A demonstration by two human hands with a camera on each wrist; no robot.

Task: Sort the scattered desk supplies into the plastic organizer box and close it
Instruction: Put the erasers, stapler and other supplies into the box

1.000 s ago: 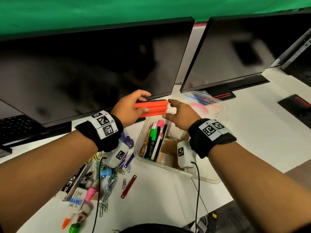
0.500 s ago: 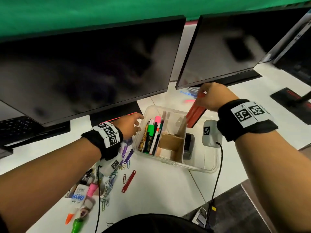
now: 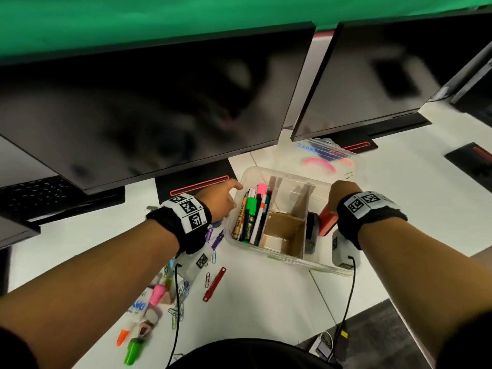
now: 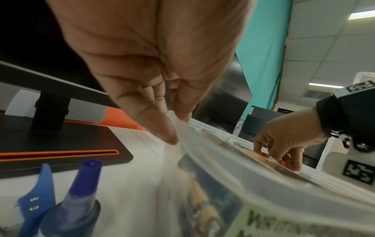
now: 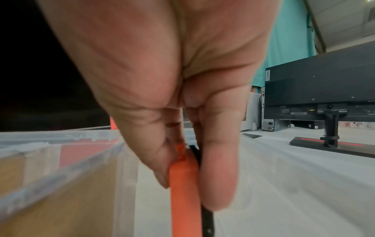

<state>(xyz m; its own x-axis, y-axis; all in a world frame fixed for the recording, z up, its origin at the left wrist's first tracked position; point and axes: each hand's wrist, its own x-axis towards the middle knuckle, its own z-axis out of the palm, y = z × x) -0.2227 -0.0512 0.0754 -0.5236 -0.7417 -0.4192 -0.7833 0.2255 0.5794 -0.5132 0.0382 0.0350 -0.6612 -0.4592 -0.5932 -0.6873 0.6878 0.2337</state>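
I'm watching from the head cam: the clear plastic organizer box (image 3: 266,251) is sitting open on the white desk (image 3: 279,302), its lid (image 3: 330,155) lying behind it by the monitor base. A sec ago the left hand was passing a stack of orange bars across; half a sec ago the right hand had them up behind the box. Now my right hand (image 3: 339,194) is lowering them at the box's right end, thumb & fingers pinched round the orange stack (image 3: 328,221), which is standing steeply. The left hand (image 3: 221,199) has dropped to the box's left rim, holding nothing else. I judge the handover done & the stack about to be seated, so one more item sorted.

Markers (image 3: 254,214) are filling the left compartment; cardboard dividers (image 3: 282,230) sit mid-box. Loose paper clips (image 3: 181,296), a red strip (image 3: 214,280), a glue bottle (image 3: 139,310) & a green cap (image 3: 133,351) are still lying on the desk at left, so plenty remains before closing.

Left wrist cam adds what the head cam hides: thumb (image 4: 160,128) & a finger nipping the thin rim, steadying the box, with a blue-capped bottle (image 4: 81,192) close below. Right wrist cam shows a black piece (image 5: 207,216) sandwiched beside the orange, and the stack seeming to be outside the clear wall. The head cam can't settle inside vs. beside.
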